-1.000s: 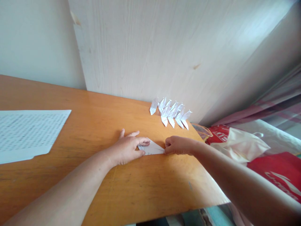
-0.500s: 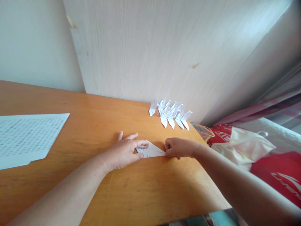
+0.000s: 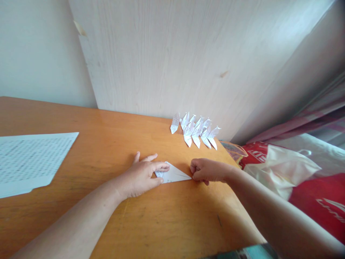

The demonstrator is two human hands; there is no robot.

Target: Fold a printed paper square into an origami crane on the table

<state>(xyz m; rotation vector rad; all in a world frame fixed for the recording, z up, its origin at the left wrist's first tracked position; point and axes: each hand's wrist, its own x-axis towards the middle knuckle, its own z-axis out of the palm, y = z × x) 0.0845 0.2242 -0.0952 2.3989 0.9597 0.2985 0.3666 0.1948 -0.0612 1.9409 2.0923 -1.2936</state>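
Observation:
A white folded paper [image 3: 175,174] lies on the wooden table, its long narrow point turned to the right. Spread across its wide left end is my left hand [image 3: 140,176], thumb and index finger resting on the paper and the other fingers stretched out. My right hand [image 3: 206,171] is closed, with curled fingers and the thumb at the paper's pointed tip. Some printed marks show on the paper near my left fingers. Behind, several folded paper pieces [image 3: 198,133] with pointed ends stand in rows near the table's back right corner.
Printed paper sheets [image 3: 35,154] lie at the left of the wooden table [image 3: 151,223]. A pale wood-grain board [image 3: 161,54] rises along the back edge. Beyond the right edge are red bags [image 3: 320,201] and a cream-coloured bag [image 3: 285,169].
The view has shifted slightly. My right hand sits a little further right at the paper's tip, and my left hand has barely moved on the wide end.

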